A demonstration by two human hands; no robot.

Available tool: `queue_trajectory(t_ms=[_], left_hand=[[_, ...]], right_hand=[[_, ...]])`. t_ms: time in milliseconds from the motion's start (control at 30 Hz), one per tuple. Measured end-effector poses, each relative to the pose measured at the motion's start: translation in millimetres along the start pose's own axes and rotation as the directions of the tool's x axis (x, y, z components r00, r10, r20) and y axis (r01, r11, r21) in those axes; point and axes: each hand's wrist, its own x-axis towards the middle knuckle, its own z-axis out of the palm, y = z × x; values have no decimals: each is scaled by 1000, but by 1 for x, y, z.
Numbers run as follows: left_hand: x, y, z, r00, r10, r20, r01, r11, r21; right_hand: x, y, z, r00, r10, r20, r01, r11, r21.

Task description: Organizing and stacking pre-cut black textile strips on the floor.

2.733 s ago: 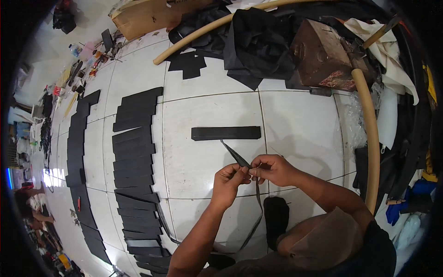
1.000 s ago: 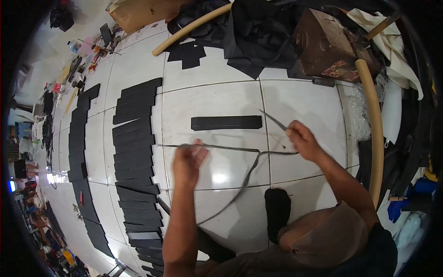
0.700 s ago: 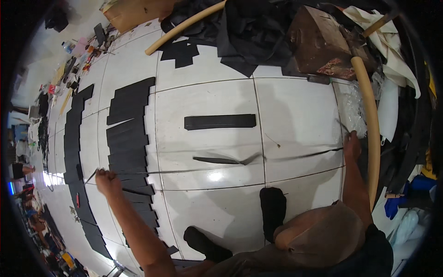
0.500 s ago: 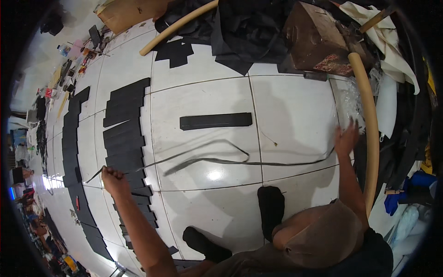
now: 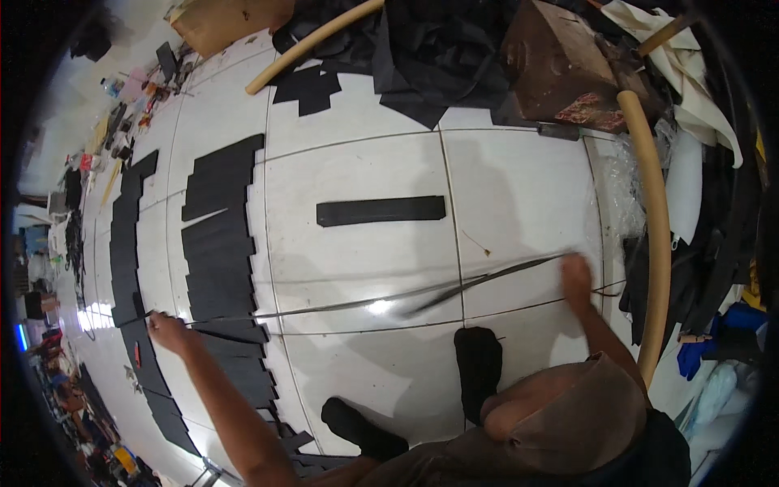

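Note:
A long, thin dark strap [image 5: 503, 273] runs across the white tiled floor between my two hands, with part of it doubled into a loose loop near the middle. At its left end my left hand [image 5: 168, 331] is closed around it, over the gap between two rows of black pieces. My right hand [image 5: 577, 280] is closed on the strap at the right; a short tail of it sticks out past the wrist. Overlapping black fabric-like pieces [image 5: 217, 268] lie in a row under the strap. Farther off lies a flat black rectangular strip [image 5: 381, 210].
Another row of black pieces [image 5: 124, 243] lies at the left, with a small red tool [image 5: 137, 353] on it. Cardboard tubes [image 5: 647, 170] and a brown box [image 5: 560, 73] stand at the right and back. Black sheets [image 5: 438, 57] are heaped behind. My socked feet [image 5: 477, 369] are near.
My left hand has moved left and slightly nearer. My right hand has come nearer and a little left, and the strap now runs straighter between them.

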Motion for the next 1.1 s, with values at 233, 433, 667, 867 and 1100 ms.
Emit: queue_trajectory(t_ms=[233,433,667,867,1100], left_hand=[[69,-16,-84,834,345,-430,-257,934,250],[89,36,-93,797,387,-464,-228,904,362],[9,84,-28,915,125,384,108,840,-531],[-174,150,67,734,-25,679,502,694,-517],[-190,199,110,674,116,729,540,596,-595]], right_hand=[[-10,100,-84,60,968,-243,-988,92,122],[-7,62,-104,-534,846,-5,-827,-523,-205],[53,3,-65,741,571,-354,-659,720,-217],[142,-225,-58,874,-335,351,-69,629,774],[107,-296,-17,675,-717,175,513,626,587]])
